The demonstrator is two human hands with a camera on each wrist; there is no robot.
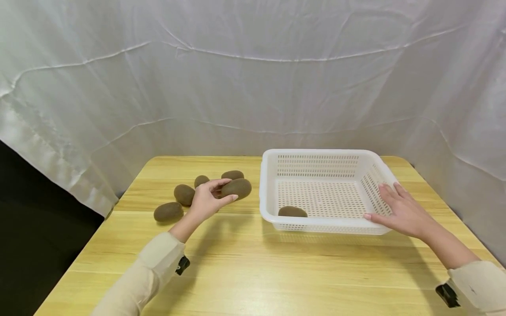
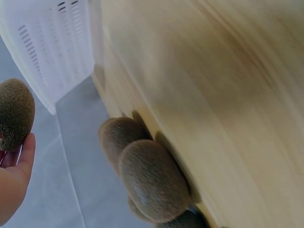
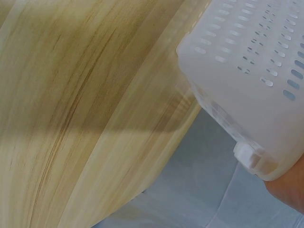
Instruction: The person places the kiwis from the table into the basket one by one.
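Observation:
In the head view my left hand (image 1: pixel 207 199) holds a brown, fuzzy kiwi (image 1: pixel 239 188) between thumb and fingers, left of the white basket. The left wrist view shows this kiwi (image 2: pixel 15 114) at the fingertips, raised over the table. Several more kiwis (image 1: pixel 168 212) lie on the table around and behind that hand. A single kiwi (image 1: pixel 292 212) sits inside the white plastic basket (image 1: pixel 328 222), at its front left corner. My right hand (image 1: pixel 405 213) rests on the basket's front right corner, fingers extended across the side rim and thumb at the front rim.
The wooden table (image 1: pixel 253 272) bears the basket on its right half. Pale grey cloth (image 1: pixel 253 96) hangs behind the table and along its right side. A dark area (image 1: pixel 35 228) lies beyond the left table edge.

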